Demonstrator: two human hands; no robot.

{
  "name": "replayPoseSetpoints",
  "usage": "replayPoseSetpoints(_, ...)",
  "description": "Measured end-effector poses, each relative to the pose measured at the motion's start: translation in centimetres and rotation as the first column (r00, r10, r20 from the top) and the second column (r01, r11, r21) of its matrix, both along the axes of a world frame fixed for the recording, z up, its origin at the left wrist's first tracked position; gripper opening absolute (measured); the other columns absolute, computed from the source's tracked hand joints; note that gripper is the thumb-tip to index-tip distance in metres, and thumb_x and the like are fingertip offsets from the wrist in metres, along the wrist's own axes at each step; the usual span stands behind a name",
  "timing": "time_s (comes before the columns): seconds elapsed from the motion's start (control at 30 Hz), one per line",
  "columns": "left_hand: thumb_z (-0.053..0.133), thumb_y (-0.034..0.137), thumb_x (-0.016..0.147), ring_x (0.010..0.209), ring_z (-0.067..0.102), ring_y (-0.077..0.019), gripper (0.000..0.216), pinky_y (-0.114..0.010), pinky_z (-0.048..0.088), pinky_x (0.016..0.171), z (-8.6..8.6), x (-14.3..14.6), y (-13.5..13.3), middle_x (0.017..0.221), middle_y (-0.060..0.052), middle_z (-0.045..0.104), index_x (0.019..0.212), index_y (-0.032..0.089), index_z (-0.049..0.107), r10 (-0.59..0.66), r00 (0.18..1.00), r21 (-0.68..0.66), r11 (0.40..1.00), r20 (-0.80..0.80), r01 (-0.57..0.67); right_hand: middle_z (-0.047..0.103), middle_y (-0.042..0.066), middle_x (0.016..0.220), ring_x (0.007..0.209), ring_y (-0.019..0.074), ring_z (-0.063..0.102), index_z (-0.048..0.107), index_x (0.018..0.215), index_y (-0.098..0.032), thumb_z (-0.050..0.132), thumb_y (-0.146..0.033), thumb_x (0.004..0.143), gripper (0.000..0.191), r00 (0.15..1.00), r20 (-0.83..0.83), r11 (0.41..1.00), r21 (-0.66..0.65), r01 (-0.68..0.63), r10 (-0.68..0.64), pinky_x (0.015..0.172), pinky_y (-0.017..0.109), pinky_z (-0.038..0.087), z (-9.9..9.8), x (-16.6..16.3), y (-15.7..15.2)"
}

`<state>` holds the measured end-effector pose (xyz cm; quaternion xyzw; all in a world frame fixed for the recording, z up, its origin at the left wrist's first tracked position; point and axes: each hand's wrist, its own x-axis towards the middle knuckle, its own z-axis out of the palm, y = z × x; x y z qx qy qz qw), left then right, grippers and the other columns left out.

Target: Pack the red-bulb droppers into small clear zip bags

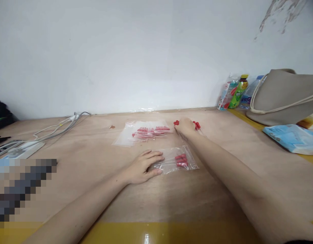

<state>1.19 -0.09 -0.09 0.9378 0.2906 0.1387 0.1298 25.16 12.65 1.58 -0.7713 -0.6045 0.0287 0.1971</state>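
Observation:
My left hand (146, 166) lies flat with its fingers spread, on the left end of a clear zip bag (169, 157). Inside that bag are several red-headed sticks (181, 160) with thin pale stems, heads toward the right. Farther back, my right hand (185, 126) is curled over a small group of loose red-headed sticks (197, 125). Red ends show on both sides of it, while its fingertips are mostly hidden by the hand itself. To the left of it lies an overlapping stack of clear bags (125, 135) holding more red-headed pieces (150, 131).
Bottles (239, 92), a grey drawstring bag (283, 96) and a blue-white packet (295, 138) stand or lie at the right. Cables (57, 130) and a white power strip (26, 150) lie at the left. A white wall (136, 57) rises behind the wooden table (136, 200).

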Motion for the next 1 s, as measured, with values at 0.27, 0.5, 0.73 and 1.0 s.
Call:
replayPoseSetpoints(0.27,0.047,0.044,0.089,0.126,0.04,-0.0214,0.045,-0.044,0.026,0.108,-0.1,0.0,0.0,0.136,-0.007,0.045,0.13,0.025,0.044,0.005,1.0,0.002,1.0,0.004,-0.005,0.065,0.016,0.101,0.095,0.0279,0.061,0.065,0.092,-0.014,0.059,-0.027,0.072,0.025,1.0,-0.001,0.999,-0.025,0.027,-0.027,0.077,0.037,0.043,0.6,-0.8,-0.4)
replayPoseSetpoints(0.5,0.048,0.044,0.089,0.126,0.04,-0.0209,0.046,-0.044,0.027,0.108,-0.1,0.0,0.0,0.136,-0.007,0.045,0.13,0.025,0.044,0.005,1.0,0.004,1.0,-0.002,-0.005,0.066,0.013,0.099,0.095,0.0267,0.061,0.065,0.095,-0.017,0.063,-0.037,0.069,0.033,0.996,-0.078,0.996,-0.081,0.036,-0.042,0.073,0.034,0.045,0.9,-1.0,-0.4)
replayPoseSetpoints(0.73,0.048,0.043,0.089,0.126,0.04,-0.021,0.045,-0.044,0.026,0.109,0.0,0.1,0.0,0.136,-0.008,0.045,0.129,0.024,0.045,0.006,1.0,-0.004,1.0,-0.001,-0.006,0.067,0.01,0.096,0.093,0.0248,0.061,0.069,0.084,-0.019,0.058,-0.037,0.073,0.024,0.998,-0.067,0.999,-0.052,-0.007,0.004,0.072,0.031,0.043,0.5,-0.1,-0.5)
replayPoseSetpoints(1.0,0.048,0.043,0.088,0.125,0.041,-0.0217,0.045,-0.044,0.029,0.107,0.2,0.1,0.0,0.135,-0.007,0.046,0.129,0.025,0.045,-0.001,1.0,-0.002,1.0,0.016,0.001,0.069,0.009,0.087,0.09,0.0231,0.061,0.069,0.08,-0.02,0.058,-0.048,0.072,0.031,0.987,0.029,0.988,-0.016,-0.155,0.156,0.08,0.035,0.041,0.5,-1.2,-1.7)
